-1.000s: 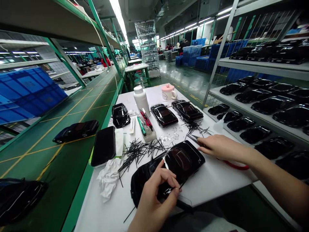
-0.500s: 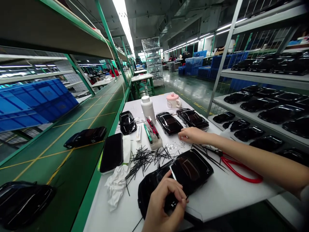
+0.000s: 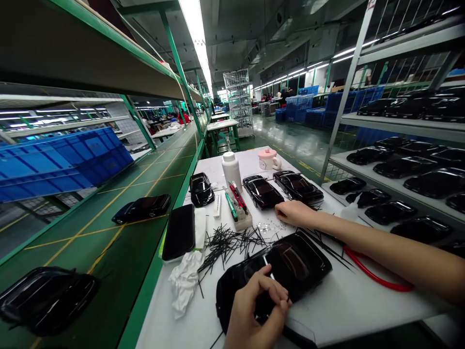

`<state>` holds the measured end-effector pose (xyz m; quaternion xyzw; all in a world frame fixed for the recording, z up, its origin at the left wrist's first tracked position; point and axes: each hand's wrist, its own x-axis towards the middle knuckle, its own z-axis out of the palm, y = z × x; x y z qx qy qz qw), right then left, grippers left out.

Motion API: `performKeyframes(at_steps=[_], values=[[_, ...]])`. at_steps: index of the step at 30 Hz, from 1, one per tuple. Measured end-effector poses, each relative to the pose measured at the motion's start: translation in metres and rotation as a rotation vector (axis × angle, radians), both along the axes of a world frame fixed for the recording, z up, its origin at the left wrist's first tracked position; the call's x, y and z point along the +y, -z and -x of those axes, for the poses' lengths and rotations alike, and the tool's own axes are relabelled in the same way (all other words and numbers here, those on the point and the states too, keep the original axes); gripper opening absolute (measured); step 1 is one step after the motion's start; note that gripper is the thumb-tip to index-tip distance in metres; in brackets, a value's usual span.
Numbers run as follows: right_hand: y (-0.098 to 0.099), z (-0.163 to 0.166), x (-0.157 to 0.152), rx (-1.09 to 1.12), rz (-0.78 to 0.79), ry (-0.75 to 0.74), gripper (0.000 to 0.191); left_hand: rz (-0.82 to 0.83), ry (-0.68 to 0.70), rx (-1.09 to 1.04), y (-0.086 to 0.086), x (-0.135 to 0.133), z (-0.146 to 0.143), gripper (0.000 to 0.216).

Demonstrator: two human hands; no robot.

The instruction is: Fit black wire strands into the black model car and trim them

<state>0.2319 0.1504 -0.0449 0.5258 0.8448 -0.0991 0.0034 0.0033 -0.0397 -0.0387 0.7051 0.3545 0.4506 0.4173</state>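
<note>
My left hand is over the near side of a black model car lying on the white table. Its thumb and fingers are pinched together, and a tiny dark bit shows at their tips, too small to name. Beyond the car, my right hand rests low at the table with its fingers drawn together. Small clear pieces lie scattered just left of it; whether it grips one is hidden. Behind its fingers stands another black model car. Thin black strips are heaped left of the nearest car.
Red scissor-like handles lie under my right forearm. A white bottle, lidded mug, pen holder, phone and crumpled tissue share the table. Left runs a green conveyor bearing model cars; racks of cars stand right.
The camera's view has turned a little, shifting the scene right and down in the picture. My left hand keeps its pinch over the car; my right hand stays by the clear pieces, fingers slightly more curled.
</note>
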Motion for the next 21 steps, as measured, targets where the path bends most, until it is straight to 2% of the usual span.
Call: performKeyframes(at_steps=[6, 11, 17, 21], values=[[-0.002, 0.001, -0.004, 0.12, 0.06, 0.068, 0.031, 0.051, 0.016, -0.005, -0.014, 0.001, -0.013, 0.014], [-0.028, -0.007, -0.019, 0.378, 0.142, 0.064, 0.027, 0.14, -0.023, -0.155, -0.02, 0.006, -0.022, 0.016], [-0.068, -0.013, -0.084, 0.741, 0.479, -0.058, 0.055, 0.293, -0.119, -0.3, -0.03, 0.002, -0.034, 0.023], [-0.077, -0.013, -0.121, 1.025, 0.799, -0.088, 0.047, 0.291, -0.152, -0.298, -0.031, 0.002, -0.041, 0.024]])
